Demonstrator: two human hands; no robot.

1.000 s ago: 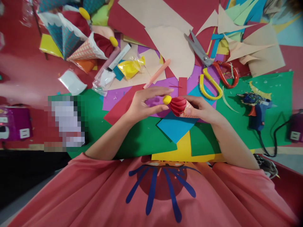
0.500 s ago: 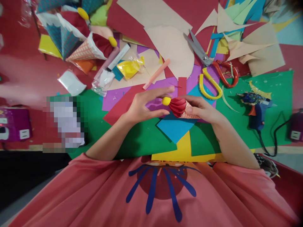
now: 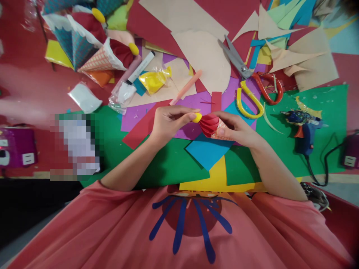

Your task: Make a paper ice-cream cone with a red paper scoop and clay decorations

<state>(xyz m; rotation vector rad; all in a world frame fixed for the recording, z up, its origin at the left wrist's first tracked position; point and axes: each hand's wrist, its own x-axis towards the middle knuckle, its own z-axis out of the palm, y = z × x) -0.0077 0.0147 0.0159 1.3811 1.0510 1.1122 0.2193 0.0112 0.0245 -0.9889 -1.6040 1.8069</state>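
Note:
My right hand [image 3: 235,127] is wrapped round a small paper ice-cream cone [image 3: 223,133] with a pink-and-white checked base, lying on its side with its top pointing left. Red pleated paper [image 3: 209,125] forms the cone's top. At its tip sits a yellow ball [image 3: 197,117], pinched between the thumb and fingers of my left hand [image 3: 171,121]. Beneath the cone lies a blue paper sheet [image 3: 206,151], over purple and green sheets.
Scissors [image 3: 244,71] with red and yellow handles lie open beyond my right hand. A blue glue gun [image 3: 307,136] with a cord rests at right. Finished paper cones [image 3: 97,59], a marker [image 3: 141,67] and a yellow clay packet [image 3: 154,80] sit at upper left.
My left thumb and fingers, spread apart around the yellow ball before, have closed onto it. The cone in my right hand has turned slightly.

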